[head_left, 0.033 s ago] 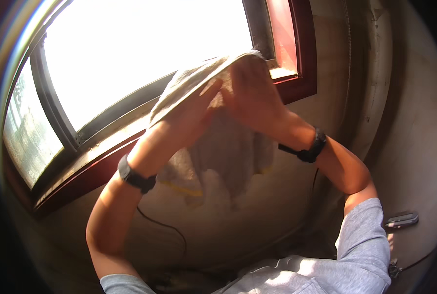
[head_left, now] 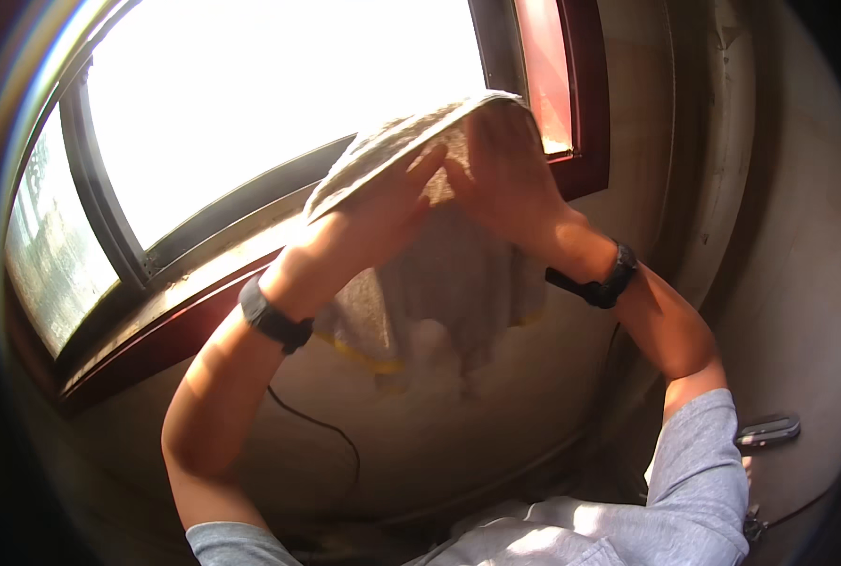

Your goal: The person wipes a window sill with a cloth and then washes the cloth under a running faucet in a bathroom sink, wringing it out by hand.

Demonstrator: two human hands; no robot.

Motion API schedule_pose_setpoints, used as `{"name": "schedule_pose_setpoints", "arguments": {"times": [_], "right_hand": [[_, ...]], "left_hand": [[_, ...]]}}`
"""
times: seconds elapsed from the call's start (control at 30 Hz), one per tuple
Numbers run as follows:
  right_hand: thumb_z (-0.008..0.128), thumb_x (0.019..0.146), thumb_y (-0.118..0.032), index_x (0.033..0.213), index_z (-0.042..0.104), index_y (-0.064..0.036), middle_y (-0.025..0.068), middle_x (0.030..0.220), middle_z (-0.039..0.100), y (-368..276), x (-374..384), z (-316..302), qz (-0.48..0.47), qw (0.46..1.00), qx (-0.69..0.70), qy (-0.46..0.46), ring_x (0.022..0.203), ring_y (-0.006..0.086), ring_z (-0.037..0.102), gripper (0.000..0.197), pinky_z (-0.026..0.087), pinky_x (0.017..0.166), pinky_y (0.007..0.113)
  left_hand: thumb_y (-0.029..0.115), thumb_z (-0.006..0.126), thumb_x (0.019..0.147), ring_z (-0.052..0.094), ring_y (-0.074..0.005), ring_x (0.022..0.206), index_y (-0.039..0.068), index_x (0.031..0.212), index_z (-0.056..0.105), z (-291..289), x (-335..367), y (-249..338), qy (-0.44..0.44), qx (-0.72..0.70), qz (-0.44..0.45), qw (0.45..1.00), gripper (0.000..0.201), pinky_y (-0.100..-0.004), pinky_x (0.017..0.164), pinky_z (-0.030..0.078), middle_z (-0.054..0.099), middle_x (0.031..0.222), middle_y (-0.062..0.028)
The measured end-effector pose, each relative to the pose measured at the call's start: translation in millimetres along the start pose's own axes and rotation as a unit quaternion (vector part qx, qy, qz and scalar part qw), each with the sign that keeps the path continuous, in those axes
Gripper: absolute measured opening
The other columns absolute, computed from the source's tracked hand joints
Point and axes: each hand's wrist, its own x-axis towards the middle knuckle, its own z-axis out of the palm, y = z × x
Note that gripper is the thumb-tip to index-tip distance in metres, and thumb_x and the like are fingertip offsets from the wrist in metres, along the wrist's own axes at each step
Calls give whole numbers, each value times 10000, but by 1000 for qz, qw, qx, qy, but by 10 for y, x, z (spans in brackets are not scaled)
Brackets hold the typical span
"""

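A greyish cloth (head_left: 354, 316) with a yellow hem is spread over my raised hands in front of the window. Its upper fold slants across the backs of the fingers, and the lower part hangs down below my wrists, blurred. My left hand (head_left: 387, 203) holds the left side of the cloth, thumb pointing inward. On the other side, my right hand (head_left: 510, 174) holds the cloth near its top corner. The thumbs nearly meet at the middle; the cloth and shadow hide most other fingertips. A dark band circles each wrist.
Bright light comes through the window (head_left: 279, 94), framed in dark metal with a dusty sill (head_left: 222, 255) and red trim (head_left: 585, 174). A pale wall (head_left: 642, 123) stands to the right, with a grey handle-like fitting (head_left: 769, 430) low on it. A thin dark cable (head_left: 331, 434) hangs below.
Both hands and the cloth have shifted slightly to the right. The cloth's lower hem has risen a little, while my hold looks the same.
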Motion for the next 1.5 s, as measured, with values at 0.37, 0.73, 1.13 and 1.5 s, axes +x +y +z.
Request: {"name": "schedule_pose_setpoints", "arguments": {"times": [0.37, 0.73, 1.13, 1.5], "right_hand": [[602, 863, -200, 1286, 478, 82, 265, 1306, 482, 1180, 82, 366, 72, 983, -109, -132, 1305, 441, 396, 524, 348, 1105, 485], [500, 840, -216, 1038, 692, 6, 247, 1153, 634, 1530, 462, 702, -15, 939, -158, -305, 1101, 346, 603, 354, 397, 1029, 459], [347, 997, -544, 1351, 454, 87, 263, 1427, 460, 1096, 91, 319, 95, 902, -45, -419, 1370, 350, 407, 731, 279, 1154, 433], [292, 1015, -539, 1321, 525, 83, 268, 1407, 484, 1178, -64, 488, 137, 904, 24, -404, 1364, 344, 410, 732, 312, 1145, 427]], "left_hand": [[182, 619, 873, 394, -325, 1383, 158, 1528, 323, 550, 1243, -378, -116, -14, -47, 992, 719, -423, 1121, 363, 369, 1527, -186], [381, 595, 924, 603, -301, 1153, 146, 1535, 302, 882, 1740, -662, -350, 40, -88, 932, 718, -408, 976, 482, 584, 1332, -182], [554, 389, 1004, 493, -292, 1303, 183, 1460, 456, 488, 1122, -298, -366, -174, -121, 906, 592, -369, 1099, 355, 530, 1425, -116], [662, 586, 818, 529, -293, 1270, 102, 1505, 360, 449, 1099, 79, -390, -153, -143, 897, 915, -361, 1049, 414, 549, 1384, -173]]}}
